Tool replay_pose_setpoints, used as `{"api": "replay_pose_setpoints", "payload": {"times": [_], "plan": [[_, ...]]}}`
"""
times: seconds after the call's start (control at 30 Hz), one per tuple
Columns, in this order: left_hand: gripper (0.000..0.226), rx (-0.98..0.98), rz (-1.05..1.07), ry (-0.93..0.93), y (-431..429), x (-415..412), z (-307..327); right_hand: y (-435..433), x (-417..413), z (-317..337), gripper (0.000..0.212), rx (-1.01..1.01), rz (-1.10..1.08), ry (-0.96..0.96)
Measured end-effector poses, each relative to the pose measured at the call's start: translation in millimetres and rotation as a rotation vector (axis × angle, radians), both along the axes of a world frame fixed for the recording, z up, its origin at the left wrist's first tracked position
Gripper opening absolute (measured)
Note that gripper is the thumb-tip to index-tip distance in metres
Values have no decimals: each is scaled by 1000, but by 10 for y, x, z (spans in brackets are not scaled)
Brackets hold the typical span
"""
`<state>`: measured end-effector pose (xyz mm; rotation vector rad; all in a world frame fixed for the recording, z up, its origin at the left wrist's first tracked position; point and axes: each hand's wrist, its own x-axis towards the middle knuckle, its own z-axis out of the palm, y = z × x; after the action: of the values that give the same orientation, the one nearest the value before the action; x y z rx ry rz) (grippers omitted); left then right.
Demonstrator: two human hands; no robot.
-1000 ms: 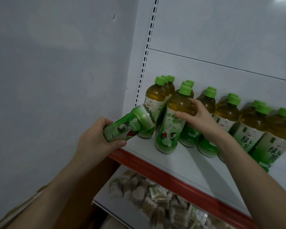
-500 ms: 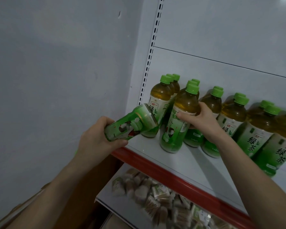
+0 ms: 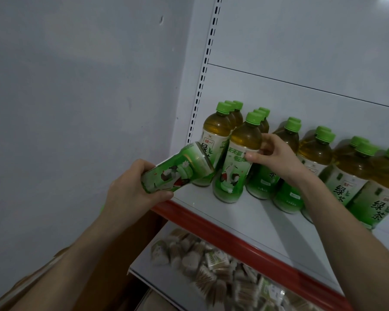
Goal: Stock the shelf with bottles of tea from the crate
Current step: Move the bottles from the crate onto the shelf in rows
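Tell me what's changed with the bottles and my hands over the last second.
Nothing visibly moved. The right hand still grips the front bottle on the shelf, and the left hand still holds a second bottle tipped sideways by the shelf's left edge. The other bottles stand as before.

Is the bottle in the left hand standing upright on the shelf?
No, the left hand holds its bottle steeply tilted, base pointing toward the shelf, not standing on it.

Single head-worn camera, close to the shelf (image 3: 245, 212), facing forward and down, tilted; wall left of the shelf.
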<state>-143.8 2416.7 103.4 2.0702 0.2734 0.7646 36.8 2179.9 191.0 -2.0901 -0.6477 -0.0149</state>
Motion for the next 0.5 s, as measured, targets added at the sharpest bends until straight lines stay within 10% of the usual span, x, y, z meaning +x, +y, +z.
{"api": "replay_pose_setpoints", "payload": {"times": [0.5], "plan": [[52,-31,-13,33,16,-17,-81,24,6,-242,70,92,-48,17]]}}
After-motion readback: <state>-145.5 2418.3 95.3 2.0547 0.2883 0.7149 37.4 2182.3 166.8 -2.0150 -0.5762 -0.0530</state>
